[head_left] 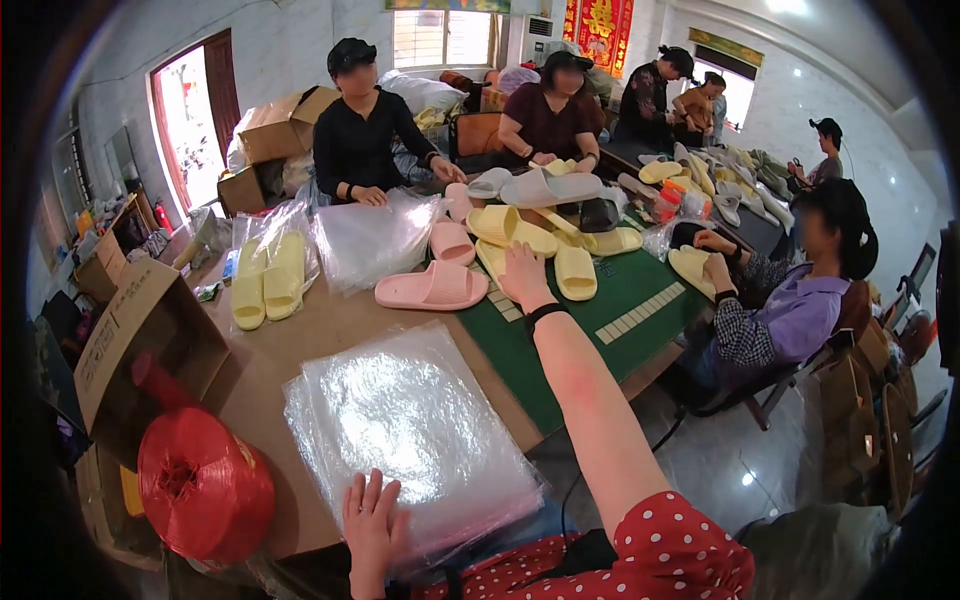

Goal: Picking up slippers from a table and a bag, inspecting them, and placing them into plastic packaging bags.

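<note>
Yellow slippers [575,273]: heaped loosely at the centre of the frame, at the far side of the brown table [265,385] and on the green mat [580,385].
Right hand [522,275]: stretched up to the heap and laid against a yellow slipper; the fingertips are poorly shown, so whether it is gripped cannot be told.
Left hand [372,522]: open, fingers spread, at the lower edge of the clear bag stack [410,425]; nothing is seen gripped.
Bagged pair [267,280]: two yellow slippers laid side by side inside clear plastic, left of centre; this pair is judged done.
Loose footwear: the pink slipper [432,288], the grey slipper [550,187] and many yellow ones are left unbagged, so much is judged to remain.
Near edge: the bag stack is set close to the table's lower edge, and the left side is crowded by the red roll [205,487] and the cardboard box [145,350].
Open room: found on the brown strip between bagged pair and stack, and on the mat below the pale tile row [640,313].
</note>
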The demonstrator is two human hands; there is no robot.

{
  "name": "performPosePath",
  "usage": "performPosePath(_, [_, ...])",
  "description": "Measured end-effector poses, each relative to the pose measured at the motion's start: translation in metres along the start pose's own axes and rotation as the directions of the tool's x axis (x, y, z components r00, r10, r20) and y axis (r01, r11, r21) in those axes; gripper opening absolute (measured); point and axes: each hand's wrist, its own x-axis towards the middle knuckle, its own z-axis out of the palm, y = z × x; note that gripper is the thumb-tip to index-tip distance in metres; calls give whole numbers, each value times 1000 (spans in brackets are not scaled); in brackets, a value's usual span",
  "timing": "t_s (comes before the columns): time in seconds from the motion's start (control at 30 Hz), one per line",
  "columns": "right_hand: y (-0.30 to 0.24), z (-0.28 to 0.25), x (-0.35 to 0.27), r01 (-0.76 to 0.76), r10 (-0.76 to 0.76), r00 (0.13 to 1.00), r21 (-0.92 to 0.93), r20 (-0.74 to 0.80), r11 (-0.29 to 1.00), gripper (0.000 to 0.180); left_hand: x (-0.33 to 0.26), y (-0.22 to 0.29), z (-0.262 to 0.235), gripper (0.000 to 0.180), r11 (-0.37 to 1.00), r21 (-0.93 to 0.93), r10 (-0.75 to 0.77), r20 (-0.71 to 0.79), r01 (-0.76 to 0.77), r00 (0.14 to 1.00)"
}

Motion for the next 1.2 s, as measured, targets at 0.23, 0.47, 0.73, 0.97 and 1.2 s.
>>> performPosePath(0.23, [6,-23,-1,-71,104,924,-101,368,992,84,-2,-1,-4,44,1000,1,-26,-11,26,1000])
performPosePath(0.47, [15,-4,4,59,-69,979,57,191,997,89,-3,-5,2,42,1000,25,7,-32,-6,999])
performPosePath(0.73, [-4,-29,0,105,-59,949,-133,310,986,72,-7,-1,-2,44,999,33,2,-9,-2,1000])
performPosePath(0.97, [19,-59,-50,131,-197,886,182,419,975,77,-5,-4,5,44,998,47,41,-67,-38,997])
performPosePath(1.2, [4,-88,-133,122,-392,795,510,464,851,69,-5,-3,0,43,998,53,46,-83,-42,995])
